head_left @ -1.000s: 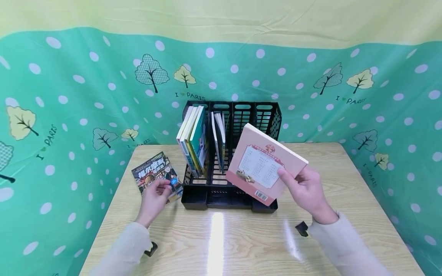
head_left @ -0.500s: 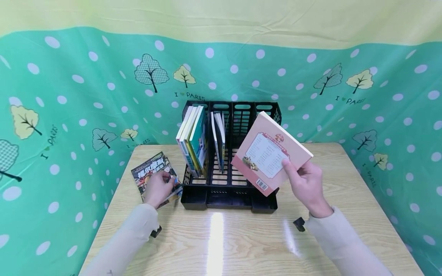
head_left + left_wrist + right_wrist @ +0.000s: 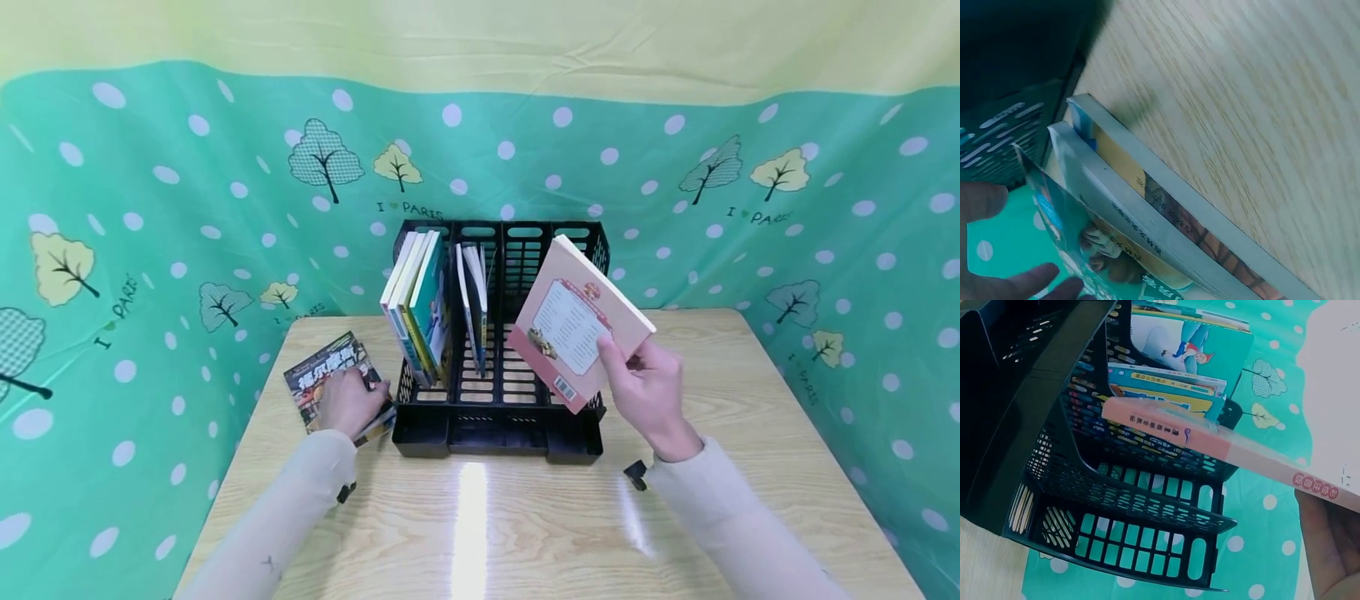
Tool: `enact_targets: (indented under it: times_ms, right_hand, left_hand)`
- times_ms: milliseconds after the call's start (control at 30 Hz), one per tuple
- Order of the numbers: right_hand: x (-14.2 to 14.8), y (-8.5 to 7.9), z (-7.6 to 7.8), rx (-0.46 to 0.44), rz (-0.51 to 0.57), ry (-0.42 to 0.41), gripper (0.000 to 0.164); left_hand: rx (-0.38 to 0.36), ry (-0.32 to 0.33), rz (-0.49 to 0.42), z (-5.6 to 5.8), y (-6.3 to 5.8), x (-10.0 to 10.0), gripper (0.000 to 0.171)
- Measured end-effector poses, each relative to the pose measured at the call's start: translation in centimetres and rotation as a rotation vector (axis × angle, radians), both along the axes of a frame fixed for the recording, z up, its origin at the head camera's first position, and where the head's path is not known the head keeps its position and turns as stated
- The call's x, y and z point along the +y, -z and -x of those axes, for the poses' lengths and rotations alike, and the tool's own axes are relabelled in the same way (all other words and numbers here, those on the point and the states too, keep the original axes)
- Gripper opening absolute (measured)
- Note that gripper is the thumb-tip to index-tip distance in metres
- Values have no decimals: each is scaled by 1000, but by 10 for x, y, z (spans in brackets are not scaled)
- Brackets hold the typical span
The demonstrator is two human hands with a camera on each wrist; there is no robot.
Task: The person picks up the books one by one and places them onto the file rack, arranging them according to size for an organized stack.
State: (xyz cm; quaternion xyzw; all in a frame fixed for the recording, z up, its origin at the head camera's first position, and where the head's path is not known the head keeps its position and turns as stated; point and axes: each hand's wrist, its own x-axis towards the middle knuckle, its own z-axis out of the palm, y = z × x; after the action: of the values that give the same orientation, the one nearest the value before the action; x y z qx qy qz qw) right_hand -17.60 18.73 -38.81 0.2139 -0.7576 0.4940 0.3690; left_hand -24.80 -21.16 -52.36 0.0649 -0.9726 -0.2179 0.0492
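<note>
My right hand (image 3: 648, 396) grips a pink book (image 3: 558, 329) by its right edge, thumb on the back cover. The book is tilted above the right part of the black book rack (image 3: 498, 433); in the right wrist view its pink spine (image 3: 1166, 428) crosses over the rack's slots. My left hand (image 3: 348, 402) is over a small pile of books (image 3: 315, 367) on the table, left of the rack. In the left wrist view its thumb and fingers (image 3: 1029, 281) are spread apart beside the top book (image 3: 1116, 250); whether they touch it I cannot tell.
Several upright books (image 3: 416, 304) stand in the rack's leftmost slot. Thinner books (image 3: 472, 292) lean in the slot beside it. Behind the wooden table (image 3: 540, 533) hangs a green dotted curtain (image 3: 510, 179).
My left hand has moved forward over the pile. My right hand has raised the pink book and turned it a little; most recently both have shifted slightly left.
</note>
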Motion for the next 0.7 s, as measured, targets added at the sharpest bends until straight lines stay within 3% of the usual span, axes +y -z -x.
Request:
enact_targets:
  times_ms: [200, 500, 700]
  right_hand:
    - [0, 14, 11, 64, -28, 51, 28]
    - [-13, 16, 23, 106, -146, 111, 22]
    - [-24, 17, 31, 109, -160, 139, 17]
  left_hand:
    - [-15, -7, 76, 5, 6, 1, 55]
    - [-91, -52, 120, 14, 19, 3, 76]
    - [-116, -59, 153, 15, 23, 7, 83]
